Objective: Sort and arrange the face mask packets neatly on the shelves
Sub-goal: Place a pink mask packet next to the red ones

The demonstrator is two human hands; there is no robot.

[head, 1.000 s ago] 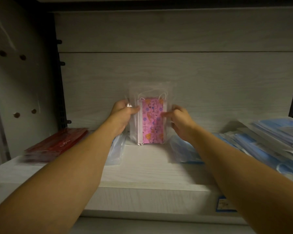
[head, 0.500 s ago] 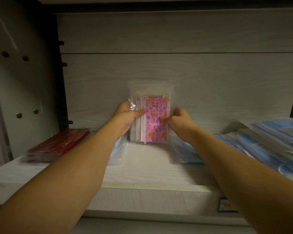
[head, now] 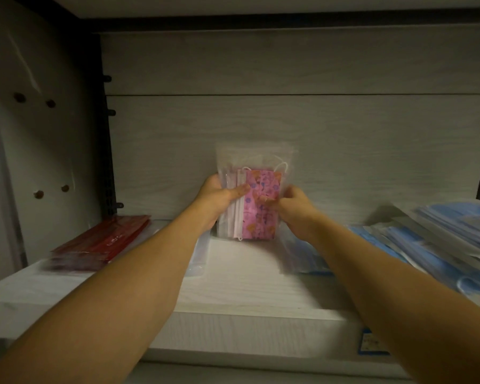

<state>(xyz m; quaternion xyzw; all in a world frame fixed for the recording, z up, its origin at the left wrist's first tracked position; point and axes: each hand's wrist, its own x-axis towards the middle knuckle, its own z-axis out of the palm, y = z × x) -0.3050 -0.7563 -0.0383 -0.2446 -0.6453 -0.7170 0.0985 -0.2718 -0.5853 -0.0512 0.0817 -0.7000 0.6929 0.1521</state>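
Pink patterned mask pkt, clear plastic w/ white ear loops showing at top, stands upright at centre of the shelf, its bottom edge on or just above the board and its back close to the rear panel; can't tell if it touches the panel. Several white masks sit in the same pkt, at 9 o'clock of the pink one.

Left hand grips the pkt's left edge, thumb laid across the front, fingers behind. Right hand pinches the pkt's right edge, fingers curled onto it. Both forearms reach in from 6 o'clock.

At 8 o'clock of the pkt, partly hidden under the left forearm, a clear pkt w/ pale blue masks lies flat. Further out at 9 o'clock, near the left wall, a stack of red mask pkts lies flat, well apart from the pink one. At 4 o'clock, just beside the right wrist, another blue mask pkt lies flat. At 3 o'clock, a loose overlapping pile of blue mask pkts runs to the right edge of view, untidy and fanned.

On the shelf's front lip at 5 o'clock, a small blue-framed label; text too small to read.
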